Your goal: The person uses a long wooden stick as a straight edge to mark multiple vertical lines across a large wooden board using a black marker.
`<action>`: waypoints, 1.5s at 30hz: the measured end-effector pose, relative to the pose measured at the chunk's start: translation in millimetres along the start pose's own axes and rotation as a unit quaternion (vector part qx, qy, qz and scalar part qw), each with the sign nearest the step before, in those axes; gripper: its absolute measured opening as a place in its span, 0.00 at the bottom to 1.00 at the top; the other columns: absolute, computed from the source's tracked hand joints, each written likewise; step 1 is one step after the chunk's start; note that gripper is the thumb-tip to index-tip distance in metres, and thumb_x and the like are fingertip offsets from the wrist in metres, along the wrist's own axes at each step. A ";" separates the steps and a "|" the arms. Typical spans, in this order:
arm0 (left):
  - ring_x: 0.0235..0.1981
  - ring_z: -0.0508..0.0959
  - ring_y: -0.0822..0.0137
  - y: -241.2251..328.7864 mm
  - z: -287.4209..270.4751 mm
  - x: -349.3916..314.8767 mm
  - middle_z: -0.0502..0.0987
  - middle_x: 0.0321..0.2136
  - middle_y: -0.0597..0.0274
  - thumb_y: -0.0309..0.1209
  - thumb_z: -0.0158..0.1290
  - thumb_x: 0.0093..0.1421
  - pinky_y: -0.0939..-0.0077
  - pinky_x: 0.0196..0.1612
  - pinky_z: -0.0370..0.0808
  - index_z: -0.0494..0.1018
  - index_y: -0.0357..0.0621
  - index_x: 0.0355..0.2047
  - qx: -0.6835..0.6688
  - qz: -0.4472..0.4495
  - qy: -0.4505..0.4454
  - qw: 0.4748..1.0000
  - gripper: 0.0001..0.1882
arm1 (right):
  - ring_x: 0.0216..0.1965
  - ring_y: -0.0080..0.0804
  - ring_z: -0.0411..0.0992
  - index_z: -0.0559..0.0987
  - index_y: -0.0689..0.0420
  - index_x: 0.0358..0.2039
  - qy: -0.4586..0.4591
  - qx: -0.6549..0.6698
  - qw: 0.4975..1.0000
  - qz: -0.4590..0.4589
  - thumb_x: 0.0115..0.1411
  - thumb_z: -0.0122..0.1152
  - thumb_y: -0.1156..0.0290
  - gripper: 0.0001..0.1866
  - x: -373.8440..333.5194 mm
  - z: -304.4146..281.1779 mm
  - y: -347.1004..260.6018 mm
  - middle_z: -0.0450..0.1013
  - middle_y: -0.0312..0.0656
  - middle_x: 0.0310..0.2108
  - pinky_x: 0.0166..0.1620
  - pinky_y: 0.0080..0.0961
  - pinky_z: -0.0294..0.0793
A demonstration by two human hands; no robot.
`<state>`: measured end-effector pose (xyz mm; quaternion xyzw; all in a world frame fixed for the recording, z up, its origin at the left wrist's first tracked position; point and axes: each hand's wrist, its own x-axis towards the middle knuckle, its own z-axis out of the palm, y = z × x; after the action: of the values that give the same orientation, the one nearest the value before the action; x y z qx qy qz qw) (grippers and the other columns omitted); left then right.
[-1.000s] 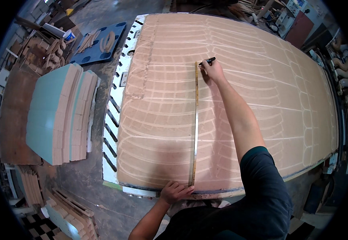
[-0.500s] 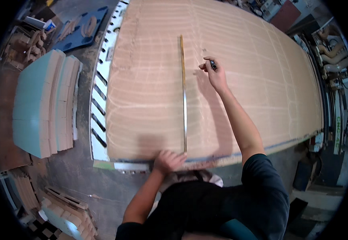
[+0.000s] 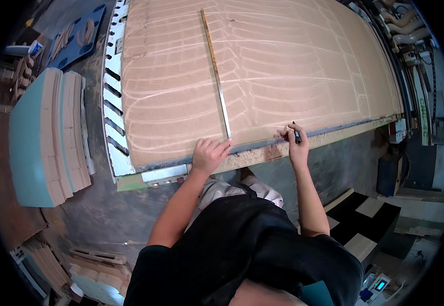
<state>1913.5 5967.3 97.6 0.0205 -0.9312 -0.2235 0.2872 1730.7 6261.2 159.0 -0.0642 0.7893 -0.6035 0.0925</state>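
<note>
My left hand [image 3: 209, 155] rests on the near edge of a big brown board [image 3: 309, 61] marked with pale curved lines. Its fingers are closed at the near end of a long, thin measuring strip [image 3: 217, 79], yellow toward its far end and silvery nearer me. The strip lies on the board, tilted a little left at the far end. To the right, my right hand [image 3: 297, 145] is held near the board's front edge, its fingers closed around a short dark pen [image 3: 297, 136]. Part of the pen is hidden by the fingers.
A white slotted rail [image 3: 114, 97] runs along the board's left side. Stacks of curved pale-green-faced panels [image 3: 33, 137] stand left on the floor. Behind them is a blue pallet [image 3: 79, 38] with curved pieces. Hoses [image 3: 403, 25] and equipment line the right.
My right hand has drawn back from over the board to its near edge, still holding the pen. The view has shifted; the strip's far end now leans left. My left hand stays at its near end.
</note>
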 end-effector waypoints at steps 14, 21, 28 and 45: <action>0.32 0.82 0.59 14.0 2.8 0.7 0.88 0.29 0.66 0.43 0.75 0.63 0.60 0.45 0.75 0.93 0.55 0.47 -0.027 -0.063 -0.011 0.998 0.14 | 0.51 0.27 0.85 0.83 0.60 0.62 -0.040 -0.037 0.992 -0.115 0.85 0.59 0.71 0.12 -36.6 -72.0 -28.4 0.88 0.43 0.46 0.59 0.28 0.81; 0.32 0.82 0.61 31.0 4.1 -1.9 0.88 0.29 0.67 0.45 0.73 0.65 0.59 0.46 0.76 0.94 0.61 0.49 -0.003 -0.140 -0.034 0.990 0.14 | 0.49 0.27 0.83 0.82 0.60 0.63 0.012 -0.016 0.995 -0.101 0.85 0.58 0.73 0.13 -61.8 -178.9 14.3 0.88 0.43 0.45 0.59 0.30 0.81; 0.29 0.82 0.58 49.9 10.8 -8.1 0.86 0.28 0.62 0.46 0.73 0.65 0.57 0.41 0.77 0.93 0.62 0.53 0.012 -0.277 -0.043 0.960 0.17 | 0.49 0.26 0.83 0.81 0.59 0.63 0.003 0.021 1.000 -0.011 0.85 0.57 0.71 0.13 -87.6 -228.3 54.7 0.88 0.42 0.45 0.58 0.29 0.81; 0.35 0.87 0.51 81.8 19.6 4.9 0.83 0.28 0.59 0.58 0.70 0.66 0.51 0.43 0.82 0.81 0.44 0.68 0.055 -0.424 -0.044 0.903 0.39 | 0.53 0.28 0.83 0.83 0.58 0.62 -0.127 -0.002 0.987 -0.096 0.83 0.61 0.69 0.13 -42.0 -115.8 1.6 0.89 0.43 0.47 0.62 0.32 0.79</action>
<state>1906.1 6048.0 120.7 0.4196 -0.8569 -0.2734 0.1224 1745.8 6379.5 189.8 -0.2159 0.7629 -0.5946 0.1334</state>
